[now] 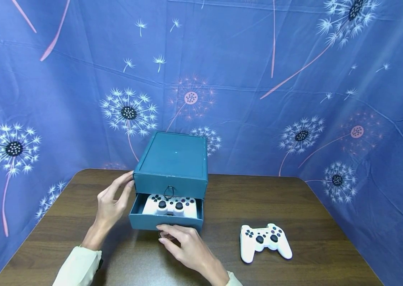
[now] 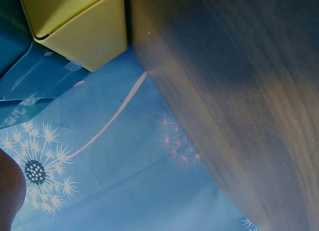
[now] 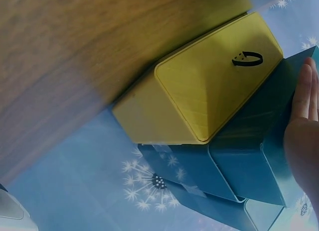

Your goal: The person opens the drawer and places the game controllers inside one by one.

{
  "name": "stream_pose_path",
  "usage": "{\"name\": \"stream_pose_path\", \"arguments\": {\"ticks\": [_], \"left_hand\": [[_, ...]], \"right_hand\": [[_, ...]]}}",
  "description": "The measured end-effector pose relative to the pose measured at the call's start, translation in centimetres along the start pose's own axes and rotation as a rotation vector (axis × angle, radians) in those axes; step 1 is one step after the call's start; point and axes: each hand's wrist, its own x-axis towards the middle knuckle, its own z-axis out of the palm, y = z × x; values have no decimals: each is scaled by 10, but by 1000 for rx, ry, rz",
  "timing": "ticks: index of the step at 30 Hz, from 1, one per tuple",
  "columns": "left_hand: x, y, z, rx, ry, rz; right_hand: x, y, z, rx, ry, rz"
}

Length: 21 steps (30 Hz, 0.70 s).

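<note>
In the head view a teal drawer box (image 1: 176,159) has a lower teal drawer (image 1: 137,220) pulled out. A white game controller (image 1: 151,208) lies inside it, its thumbsticks facing up. At the box's left side, my left hand (image 1: 110,202) rests its fingertips near the front corner. My right hand (image 1: 188,246) is at the drawer's front, thumb and forefinger around a dark ring pull (image 1: 159,234), mostly hidden by the fingers. Seen from the right wrist, that hand lies against the teal front, above a yellow drawer (image 3: 199,91) with its own black ring (image 3: 247,58).
A second white game controller (image 1: 263,241) lies on the wooden table (image 1: 244,206) to the right. A blue cloth (image 1: 237,131) with dandelion prints hangs behind the table. Another dark ring (image 1: 168,192) hangs on the upper front of the box.
</note>
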Motion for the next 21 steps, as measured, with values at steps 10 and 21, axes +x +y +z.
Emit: {"name": "stream_pose_path", "arguments": {"ticks": [10, 21], "left_hand": [[0, 1, 0, -4, 2, 4], [0, 0, 0, -9, 3, 7]], "right_hand": [[2, 1, 0, 17, -5, 23], [6, 6, 0, 30, 5, 39]]}}
